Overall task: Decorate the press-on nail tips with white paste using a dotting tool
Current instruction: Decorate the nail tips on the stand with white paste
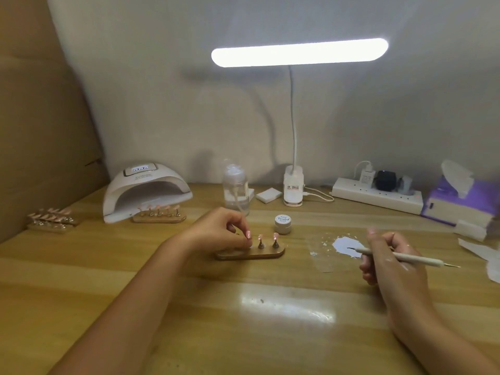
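A small wooden stand [251, 254] at the table's middle carries pink nail tips on metal pegs; two of them [267, 238] stand free on its right half. My left hand [219, 231] curls over the stand's left end and pinches a pink nail tip [247, 234] there. To the right, my right hand [389, 258] grips a white dotting tool [405, 257], its dark point lying in a smear of white paste [347, 246] spread on a clear sheet. A small jar of paste [282, 223] with a white lid sits behind the stand.
A white nail lamp [147, 189] stands at back left with a second stand of tips [159, 212] in front; more tips [51, 219] lie far left. Behind are a clear bottle [236, 189], a desk lamp base [293, 189], a power strip [377, 196] and a purple tissue box [460, 201].
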The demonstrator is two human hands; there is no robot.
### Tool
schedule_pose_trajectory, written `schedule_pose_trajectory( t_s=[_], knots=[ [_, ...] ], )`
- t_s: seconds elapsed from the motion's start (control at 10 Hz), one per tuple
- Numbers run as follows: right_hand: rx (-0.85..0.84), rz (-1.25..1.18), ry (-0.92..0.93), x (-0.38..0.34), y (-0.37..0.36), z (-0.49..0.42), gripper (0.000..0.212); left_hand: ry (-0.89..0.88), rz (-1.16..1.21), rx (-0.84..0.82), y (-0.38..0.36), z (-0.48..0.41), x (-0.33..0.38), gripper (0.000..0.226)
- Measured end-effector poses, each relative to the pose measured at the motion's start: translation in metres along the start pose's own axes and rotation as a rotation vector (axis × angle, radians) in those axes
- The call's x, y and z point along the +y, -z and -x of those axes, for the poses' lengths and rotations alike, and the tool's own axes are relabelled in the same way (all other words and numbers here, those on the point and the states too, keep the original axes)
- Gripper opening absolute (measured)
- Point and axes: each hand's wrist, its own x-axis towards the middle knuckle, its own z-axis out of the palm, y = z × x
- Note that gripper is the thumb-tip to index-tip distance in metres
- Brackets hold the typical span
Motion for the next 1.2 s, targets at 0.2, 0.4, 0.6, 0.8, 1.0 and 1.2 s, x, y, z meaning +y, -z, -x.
schedule_pose_trajectory(
  t_s=[0.2,0.4,0.6,0.8,1.0,1.2],
  knots=[
    [-0.026,0.018,-0.002,0.0,0.001,0.001,0.03,0.024,-0.003,0.0,-0.006,-0.002,-0.003,0.01],
    [-0.032,0.019,0.003,0.0,0.001,0.001,0.029,0.035,-0.008,0.009,-0.005,-0.002,-0.006,0.014],
    [-0.038,0.016,0.004,0.001,0.001,0.001,0.029,0.041,-0.073,-0.075,0.009,-0.001,-0.013,0.012],
    [-0.031,0.011,-0.002,0.001,0.001,0.001,0.03,0.034,-0.027,-0.081,0.011,0.0,-0.015,0.01],
    [-0.026,0.012,-0.022,-0.002,0.001,0.001,0.029,0.024,-0.068,-0.051,0.01,0.002,-0.012,0.016],
    [-0.016,0.007,-0.025,-0.004,0.001,0.002,0.027,0.03,-0.246,0.021,0.01,0.003,0.0,0.011]
  ],
)
